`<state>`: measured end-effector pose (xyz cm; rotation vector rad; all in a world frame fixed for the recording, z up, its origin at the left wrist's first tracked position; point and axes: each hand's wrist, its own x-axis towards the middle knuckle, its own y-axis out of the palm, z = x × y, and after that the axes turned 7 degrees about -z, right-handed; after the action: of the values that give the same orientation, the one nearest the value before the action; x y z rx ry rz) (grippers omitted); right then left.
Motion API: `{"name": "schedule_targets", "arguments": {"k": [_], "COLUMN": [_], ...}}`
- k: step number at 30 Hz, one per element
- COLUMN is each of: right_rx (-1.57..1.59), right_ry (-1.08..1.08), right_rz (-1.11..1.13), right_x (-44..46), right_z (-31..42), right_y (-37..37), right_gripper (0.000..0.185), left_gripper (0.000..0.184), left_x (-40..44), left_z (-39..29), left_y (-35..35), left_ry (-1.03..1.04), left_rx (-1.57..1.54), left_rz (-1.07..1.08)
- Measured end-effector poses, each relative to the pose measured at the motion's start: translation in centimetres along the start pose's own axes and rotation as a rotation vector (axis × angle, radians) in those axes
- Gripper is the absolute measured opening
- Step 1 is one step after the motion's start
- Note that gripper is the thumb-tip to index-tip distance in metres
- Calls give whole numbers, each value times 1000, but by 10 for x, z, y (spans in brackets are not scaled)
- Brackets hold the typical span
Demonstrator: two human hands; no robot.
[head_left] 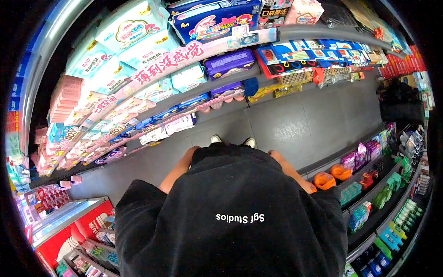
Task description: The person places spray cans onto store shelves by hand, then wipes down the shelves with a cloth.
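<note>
Both arms hang down at my sides, beside the black T-shirt [230, 184]. Only the edge of my left hand [192, 151] shows by the shirt's hem, its fingers hidden. On the other side, my right hand [274, 154] is likewise mostly covered, and what either hand holds, if anything, is out of sight. Ahead stands a shelf of sanitary pad packs: light blue packs [134, 34] at upper left, a dark blue pack [214, 21] on top, and purple packs [229, 63] below. Neither hand touches the shelf.
Grey tiled floor [286, 115] runs along the aisle under my white shoes [249, 142]. Behind on the right, a lower shelf holds orange containers [324, 180] and purple packs [360, 157]. A red-sided freezer [76, 235] stands at lower left. Dark bags [400, 99] sit at the far right.
</note>
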<state>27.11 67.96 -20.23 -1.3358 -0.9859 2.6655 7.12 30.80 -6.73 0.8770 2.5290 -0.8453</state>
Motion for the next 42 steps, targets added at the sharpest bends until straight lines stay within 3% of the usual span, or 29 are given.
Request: {"name": "schedule_targets", "arguments": {"k": [8,11,13,14,16,17,19,20,23,28,33,35,37,38,39,42], "right_rx": [-120,-28,-139,-111,-780,-537,472,555,655,843,1113,751,502,581,579,1255], "right_ry": [-100,-51,-249,-118,-616,-569,5,14,70,25,128,-29,249,98,105,17], "right_rz": [-26,-5,-142,-145,-356,-363,-312,-334,-445,-615,-687,-718,-530,-611,-608,-667], "right_x": [32,46,81,97,206,250,178,183,191,267,384,339,315,358,360,316], "right_z": [27,44,32,40,-21,-29,64,78,113,129,116,127,137,119,118,127], "right_y": [-11,-27,-21,-27,26,37,-34,-44,-76,-64,-9,-43,-65,-33,-34,-57], "right_gripper": [35,34,34,34,27,26,48,57,70,70,71,60,48,38,38,28], "left_gripper": [36,37,37,38,38,39,39,40,39,31,27,26,26,25,24,22], "left_x": [-22,-41,-52,-55,-62,-64,-69,-69,-72,-62,-54,-53,-47,-43,-41,-34], "left_z": [25,24,25,26,25,27,43,52,113,89,71,73,65,56,51,69], "left_y": [-13,-17,-17,-14,-14,-12,-6,-6,-7,16,22,21,20,19,18,15], "left_ry": [-25,-63,-102,-125,-173,-199,-262,-294,-447,-526,-384,-386,-384,-400,-413,-298], "left_rx": [62,104,147,175,234,267,307,315,190,202,232,203,175,226,277,248], "left_rz": [12,21,38,45,66,76,103,112,147,28,4,1,-4,15,39,0]}}
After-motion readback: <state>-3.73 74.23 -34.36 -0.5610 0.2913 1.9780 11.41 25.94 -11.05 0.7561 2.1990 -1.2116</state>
